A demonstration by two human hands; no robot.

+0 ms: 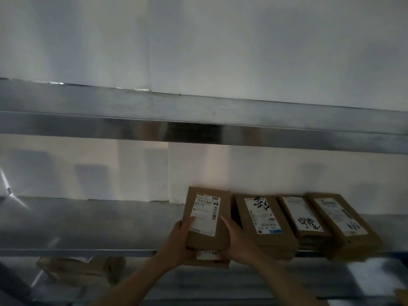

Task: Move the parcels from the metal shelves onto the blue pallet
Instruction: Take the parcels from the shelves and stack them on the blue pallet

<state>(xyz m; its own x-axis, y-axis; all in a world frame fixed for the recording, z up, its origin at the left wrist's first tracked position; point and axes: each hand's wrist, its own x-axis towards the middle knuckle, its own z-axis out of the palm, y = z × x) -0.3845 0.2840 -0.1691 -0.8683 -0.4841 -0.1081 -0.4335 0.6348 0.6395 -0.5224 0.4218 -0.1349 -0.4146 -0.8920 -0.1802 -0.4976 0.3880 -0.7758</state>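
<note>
Cardboard parcel (206, 219) gripped between left hand (181, 241) and right hand (237, 239), equally near, long axis pointing away into the shelf (88, 221).

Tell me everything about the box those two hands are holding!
The parcel is a flat brown cardboard box with a white label on top. It seems tilted, far end up, over the metal shelf, left of the stacked parcels. The left hand grips its left edge, thumb on the label; the right hand grips its right edge. A second parcel lies beneath it.
</note>
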